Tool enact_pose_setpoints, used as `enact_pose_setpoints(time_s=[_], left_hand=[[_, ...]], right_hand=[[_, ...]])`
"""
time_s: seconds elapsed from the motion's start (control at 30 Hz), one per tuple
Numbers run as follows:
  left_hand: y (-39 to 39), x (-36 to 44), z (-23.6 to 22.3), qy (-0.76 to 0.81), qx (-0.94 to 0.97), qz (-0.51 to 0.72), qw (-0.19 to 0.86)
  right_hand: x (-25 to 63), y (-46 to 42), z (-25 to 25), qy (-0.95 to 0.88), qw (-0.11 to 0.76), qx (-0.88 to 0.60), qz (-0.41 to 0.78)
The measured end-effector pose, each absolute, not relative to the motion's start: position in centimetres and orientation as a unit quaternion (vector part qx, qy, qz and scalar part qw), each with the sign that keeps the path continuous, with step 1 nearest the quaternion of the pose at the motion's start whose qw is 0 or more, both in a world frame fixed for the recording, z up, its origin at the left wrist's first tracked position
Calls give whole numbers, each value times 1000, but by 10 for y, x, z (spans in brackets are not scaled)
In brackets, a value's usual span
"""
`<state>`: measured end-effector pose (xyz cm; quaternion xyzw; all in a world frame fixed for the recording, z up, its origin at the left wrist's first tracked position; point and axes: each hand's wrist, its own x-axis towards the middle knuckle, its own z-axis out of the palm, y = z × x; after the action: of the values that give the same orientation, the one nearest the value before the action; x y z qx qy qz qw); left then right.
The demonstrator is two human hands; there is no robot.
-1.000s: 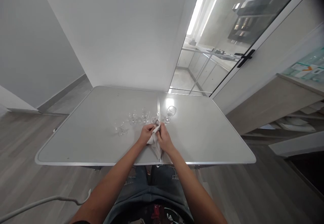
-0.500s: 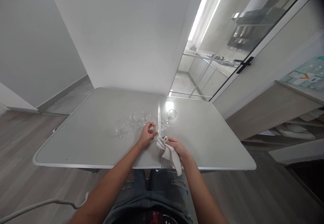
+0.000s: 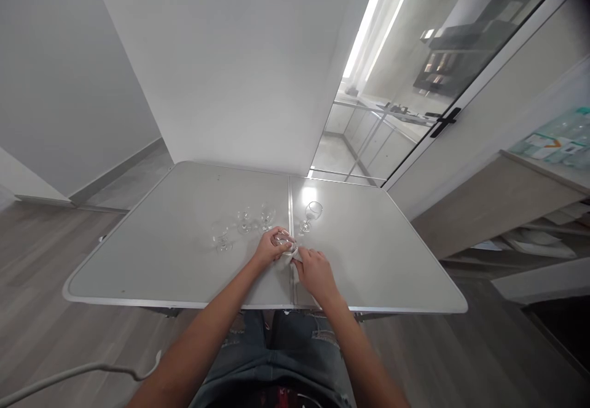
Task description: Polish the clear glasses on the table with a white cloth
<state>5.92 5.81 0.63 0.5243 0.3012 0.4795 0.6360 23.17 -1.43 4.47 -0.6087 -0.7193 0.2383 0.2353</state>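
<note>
My left hand [image 3: 273, 246] is closed around the bowl of a clear stemmed glass [image 3: 283, 238], held over the table close to its centre seam. Against the other end of that glass, my right hand [image 3: 315, 269] presses a white cloth [image 3: 289, 255], now mostly hidden by the fingers. Just beyond my hands, one stemmed glass [image 3: 313, 212] stands on the right half of the table. To the left are a glass [image 3: 267, 213] near my left fingers, another glass [image 3: 244, 219] beside it, and a further glass [image 3: 222, 236] farther left.
The grey folding table [image 3: 378, 260] has a metal-edged seam down its middle. A white wall [image 3: 221, 70] rises behind it. On the right are a glazed door with a black handle [image 3: 445, 123] and a shelf unit [image 3: 502, 205] with plastic bottles [image 3: 557, 141] on top.
My right hand has moved up and left, bringing the cloth onto the held glass. My left hand has turned the glass, and its bowl now shows between the fingers. The standing glasses stay put.
</note>
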Motion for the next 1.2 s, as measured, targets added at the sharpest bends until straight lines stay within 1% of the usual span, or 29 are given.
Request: enact_pose_setpoints(time_s=[0.03,0.07,0.1,0.17,0.23,0.27,0.3,0.37,0.43,0.47,0.57,0.6,0.63,0.67,0.7,0.77,0.83,0.87,0.93,1.0,1.07,1.13,1.2], left_hand=[[58,59,5,307,518,481,637],[58,58,5,307,516,483,637],[57,57,5,301,518,484,638],[56,56,6,278,525,490,638],[55,54,9,251,524,501,642],[54,54,11,241,522,505,644],[54,53,12,235,521,509,644],[54,52,14,231,523,514,640],[55,52,13,233,529,516,632],[56,52,12,238,531,517,627],[59,54,7,264,529,513,622],[59,55,5,269,527,512,623],[60,56,4,270,525,512,624],[60,56,4,267,525,511,626],[60,56,4,261,528,511,626],[59,55,6,245,535,507,629],[58,53,7,229,531,505,641],[57,52,8,225,523,506,648],[57,50,9,228,504,512,657],[57,50,9,235,495,523,653],[58,50,10,245,497,537,636],[59,51,10,266,504,544,615],[59,53,10,289,507,542,605]], right_hand=[[229,-16,46,-723,233,-617,204],[227,-17,45,-723,233,-616,208],[225,-17,44,-716,239,-606,252],[225,-16,38,-665,265,-552,428],[225,-12,32,-568,289,-463,616],[225,-11,28,-520,300,-423,679],[225,-10,26,-482,310,-395,718],[225,-8,22,-452,313,-383,742],[225,-9,23,-486,314,-418,701],[226,-10,25,-525,317,-450,649],[225,-16,33,-639,344,-563,394],[225,-18,36,-655,349,-589,320],[224,-20,37,-658,353,-604,279],[223,-21,37,-654,354,-608,279],[221,-22,36,-643,354,-599,320],[216,-21,31,-585,350,-546,488],[211,-19,24,-484,341,-451,667],[209,-18,21,-435,341,-406,728],[206,-15,17,-381,349,-352,780],[206,-12,18,-393,347,-363,770],[209,-9,23,-458,342,-417,707],[213,-7,32,-563,340,-489,573],[216,-10,41,-655,338,-554,387]])
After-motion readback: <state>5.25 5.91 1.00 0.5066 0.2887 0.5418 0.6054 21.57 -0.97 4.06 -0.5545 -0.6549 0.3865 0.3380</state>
